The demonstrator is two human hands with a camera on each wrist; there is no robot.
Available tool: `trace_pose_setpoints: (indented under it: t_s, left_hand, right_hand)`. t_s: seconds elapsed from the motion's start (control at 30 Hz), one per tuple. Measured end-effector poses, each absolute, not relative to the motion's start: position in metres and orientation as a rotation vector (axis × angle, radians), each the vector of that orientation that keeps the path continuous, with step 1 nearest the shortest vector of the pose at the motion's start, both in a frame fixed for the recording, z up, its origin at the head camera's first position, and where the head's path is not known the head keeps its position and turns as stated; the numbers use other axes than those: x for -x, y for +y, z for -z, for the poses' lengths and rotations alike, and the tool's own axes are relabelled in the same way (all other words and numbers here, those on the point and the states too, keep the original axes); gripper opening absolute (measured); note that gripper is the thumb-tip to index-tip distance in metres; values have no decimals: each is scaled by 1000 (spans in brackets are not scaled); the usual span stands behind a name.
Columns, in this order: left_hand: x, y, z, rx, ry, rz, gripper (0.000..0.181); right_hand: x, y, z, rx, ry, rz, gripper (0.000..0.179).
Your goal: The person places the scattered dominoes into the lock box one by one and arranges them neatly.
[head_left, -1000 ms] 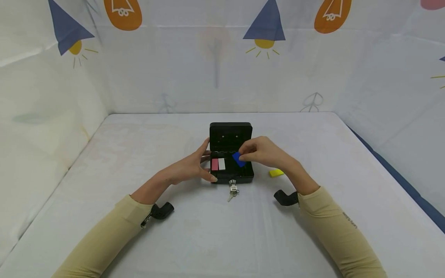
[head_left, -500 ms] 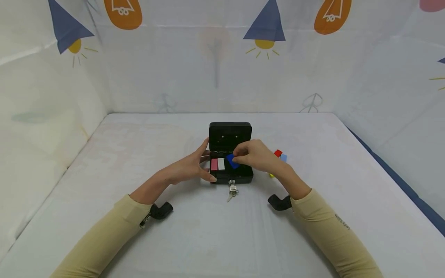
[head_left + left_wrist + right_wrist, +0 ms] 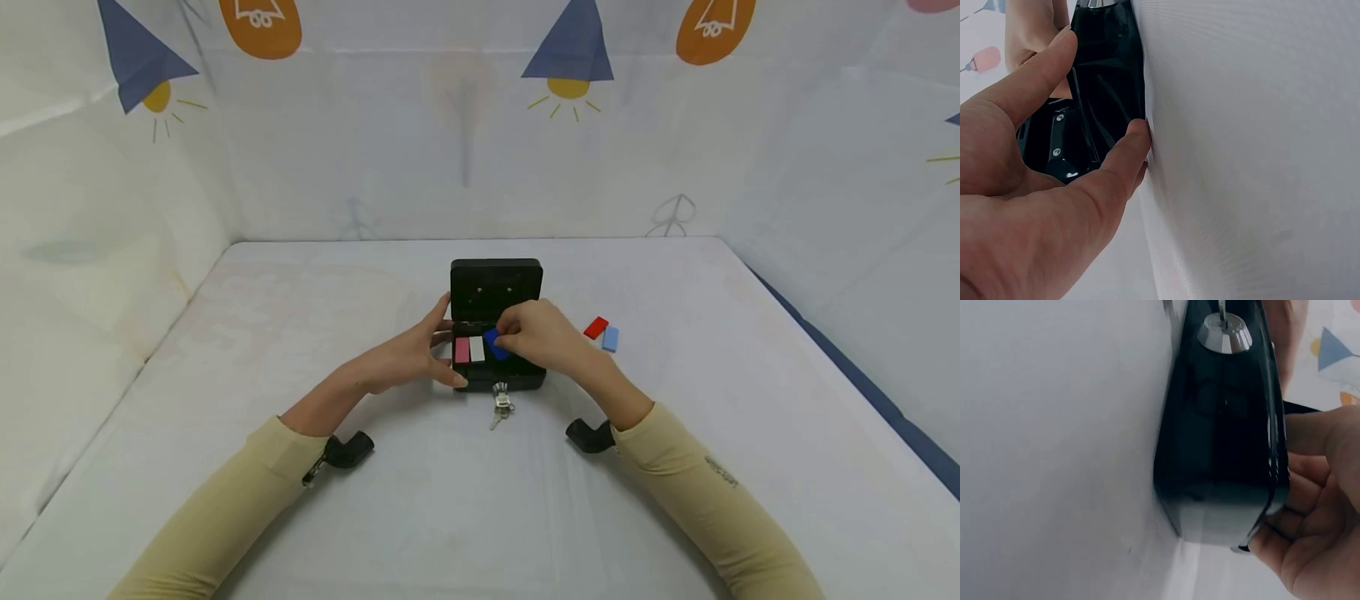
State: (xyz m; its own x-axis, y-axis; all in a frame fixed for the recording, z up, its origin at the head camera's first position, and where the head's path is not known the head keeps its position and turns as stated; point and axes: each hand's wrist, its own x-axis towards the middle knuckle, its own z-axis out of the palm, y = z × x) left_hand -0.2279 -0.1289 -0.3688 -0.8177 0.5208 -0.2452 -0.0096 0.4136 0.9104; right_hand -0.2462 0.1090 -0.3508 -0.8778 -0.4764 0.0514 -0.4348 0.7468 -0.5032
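A black metal cash box (image 3: 498, 382) stands on the white table with its lid (image 3: 495, 279) raised. Keys (image 3: 499, 414) hang from the lock on its front. My left hand (image 3: 401, 358) rests against the box's left side, fingers spread and fairly straight, thumb at the front corner. Inside, a pink block (image 3: 462, 350) and a white block (image 3: 477, 349) lie side by side. Over the box, my right hand (image 3: 543, 333) pinches a dark blue block (image 3: 491, 341), tilted, just right of the white one. Whether it touches the box floor is hidden.
Right of the box, a red block (image 3: 596, 327) and a light blue block (image 3: 610, 338) lie on the table (image 3: 450, 500). A white sheet with printed lamps (image 3: 570, 50) hangs behind the table. Wrist cameras (image 3: 348, 450) stick out from both sleeves.
My right hand has moved left with the dark blue block, toward the white block. The red and light blue blocks have come into view, and a yellow one is now hidden. My left hand stays put.
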Motion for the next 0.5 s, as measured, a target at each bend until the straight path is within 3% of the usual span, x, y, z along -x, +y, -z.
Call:
trace_pose_setpoints:
  t_s: [0.5]
  left_hand:
    - [228,-131,368,-424,2165,-1415,130]
  right_hand:
    - [242,93,353,583,2980,645,22]
